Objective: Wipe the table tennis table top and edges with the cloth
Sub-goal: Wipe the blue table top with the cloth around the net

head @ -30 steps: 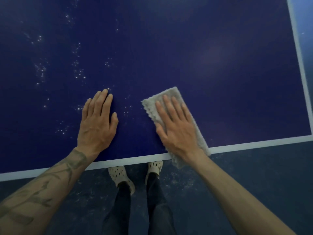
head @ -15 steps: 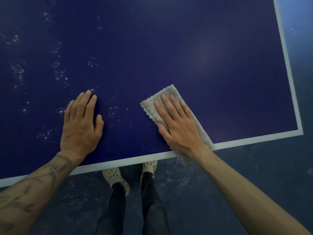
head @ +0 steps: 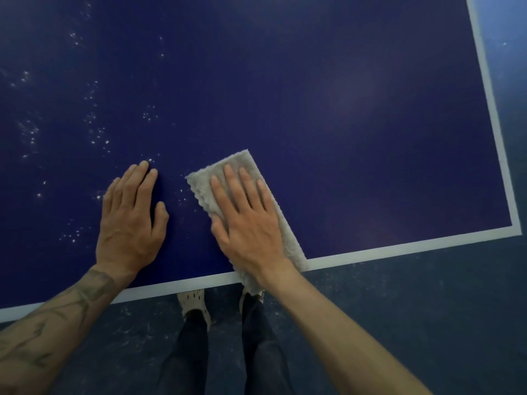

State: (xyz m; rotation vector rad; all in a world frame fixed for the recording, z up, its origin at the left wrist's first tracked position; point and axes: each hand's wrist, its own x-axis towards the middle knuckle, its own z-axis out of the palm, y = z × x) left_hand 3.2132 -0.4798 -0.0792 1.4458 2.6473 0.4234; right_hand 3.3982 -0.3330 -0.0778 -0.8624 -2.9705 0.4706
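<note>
The dark blue table tennis table top [head: 356, 115] fills most of the view, with a white line along its near edge [head: 399, 249] and right edge [head: 490, 104]. A folded grey cloth [head: 242, 163] lies on the top near the front edge, its near end hanging slightly over the edge. My right hand [head: 248, 220] presses flat on the cloth with straight fingers. My left hand [head: 131, 223] rests flat on the bare table just left of the cloth. White specks [head: 97, 132] are scattered over the left part of the top.
The table's near right corner [head: 516, 230] is in view at the right. Below the front edge is a dark floor [head: 413, 315], with my legs and pale perforated shoes [head: 194, 302] standing close to the table.
My right hand and the cloth stay near the front edge. My left hand, which had slid left, now lies closer to the cloth. The view has shifted and the corner shows.
</note>
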